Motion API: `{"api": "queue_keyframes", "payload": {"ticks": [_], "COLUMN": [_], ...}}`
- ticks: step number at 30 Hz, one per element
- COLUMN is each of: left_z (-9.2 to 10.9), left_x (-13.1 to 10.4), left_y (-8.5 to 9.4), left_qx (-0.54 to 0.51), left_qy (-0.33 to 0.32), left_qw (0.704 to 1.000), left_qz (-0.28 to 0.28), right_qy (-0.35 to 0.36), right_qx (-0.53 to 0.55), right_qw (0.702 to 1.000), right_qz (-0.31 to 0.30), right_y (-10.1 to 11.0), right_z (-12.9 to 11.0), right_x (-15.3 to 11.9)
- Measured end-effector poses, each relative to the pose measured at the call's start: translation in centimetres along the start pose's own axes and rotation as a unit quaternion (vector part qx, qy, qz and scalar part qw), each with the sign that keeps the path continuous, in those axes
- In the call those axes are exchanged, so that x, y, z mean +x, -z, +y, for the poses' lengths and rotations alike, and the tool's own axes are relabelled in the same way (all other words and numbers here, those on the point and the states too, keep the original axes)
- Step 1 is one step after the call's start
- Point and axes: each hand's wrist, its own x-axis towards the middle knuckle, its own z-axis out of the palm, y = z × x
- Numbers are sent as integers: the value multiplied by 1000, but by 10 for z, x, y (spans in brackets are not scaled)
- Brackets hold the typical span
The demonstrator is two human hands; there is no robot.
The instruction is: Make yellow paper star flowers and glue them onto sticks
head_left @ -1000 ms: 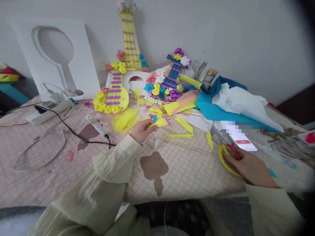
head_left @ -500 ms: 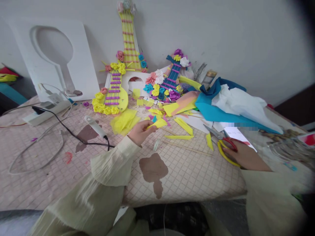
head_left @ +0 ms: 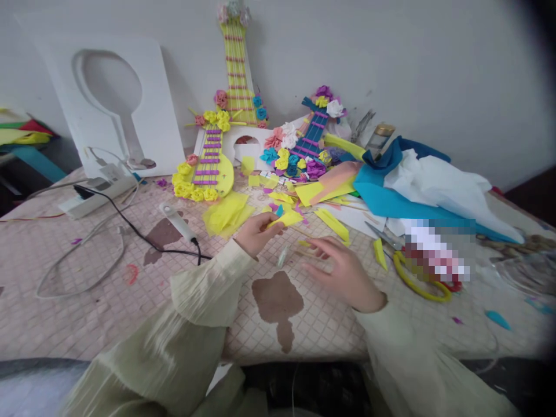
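Left hand (head_left: 256,233) pinches the yellow paper piece (head_left: 286,219) just above the table (head_left: 87,301), right hand (head_left: 343,272) hovers empty with fingers spread beside the thin sticks (head_left: 304,253); best to keep the pinch firm near the paper's edge, steady the sheet low, and approach slowly.

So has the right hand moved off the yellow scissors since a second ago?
Yes. The right hand has left the yellow scissors and moved leftward, now open above the brown stain.
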Motion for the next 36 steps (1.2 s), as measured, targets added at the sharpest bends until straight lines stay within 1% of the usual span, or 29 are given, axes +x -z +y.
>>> {"api": "queue_keyframes", "payload": {"ticks": [1,3,6,13,19,23,26,28,30,31,34,36], "left_z": [0,1,2,3,5,4,3,4,7,8,10,8], "left_x": [0,0,0,0,-1,-1,-2,-3,-6,-7,-10,-11], "left_y": [1,2,4,4,3,4,4,4,2,1,-5,-10], "left_qx": [-6,-18,-43,-71,-93,-140,-172,-167,-131,-103,-7,41], "left_qy": [-2,-5,-8,-5,14,42,46,22,-33,-69,-166,-200], "left_qw": [1000,1000,999,997,995,989,983,982,983,984,979,973], "left_qz": [5,16,26,29,23,-1,-47,-88,-121,-128,-119,-107], "right_qy": [7,5,-8,-8,-8,-10,-21,-32,-49,-59,-91,-103], "right_qx": [12,34,47,49,70,70,57,53,66,82,144,174], "right_qw": [1000,999,999,999,997,997,995,993,990,987,978,972], "right_qz": [10,9,13,15,23,42,75,103,119,121,118,115], "right_y": [-11,-26,-33,-33,-31,-23,-12,-3,5,8,13,12], "right_z": [-6,-14,-16,-15,-16,-12,-7,-3,1,2,4,4], "right_x": [5,12,17,17,16,19,25,30,34,35,36,36]}}
